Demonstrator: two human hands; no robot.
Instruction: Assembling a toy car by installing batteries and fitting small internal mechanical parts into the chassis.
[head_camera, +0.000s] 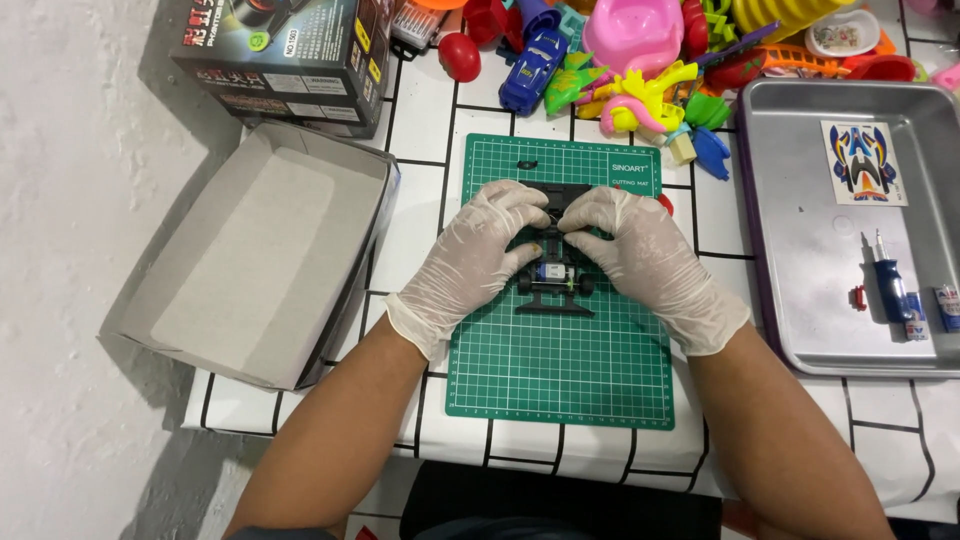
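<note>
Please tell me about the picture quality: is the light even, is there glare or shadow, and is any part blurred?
Head view: the light is bright and fairly even. The metal tray shows soft glare; the open cardboard box casts a grey shadow to its left. The gloved left hand and right hand look sharp; the toy car chassis is small, its details unclear.

Left hand (470, 262) and right hand (648, 262), gloved, grip black toy car chassis (553, 275) on green cutting mat (560, 370).
</note>
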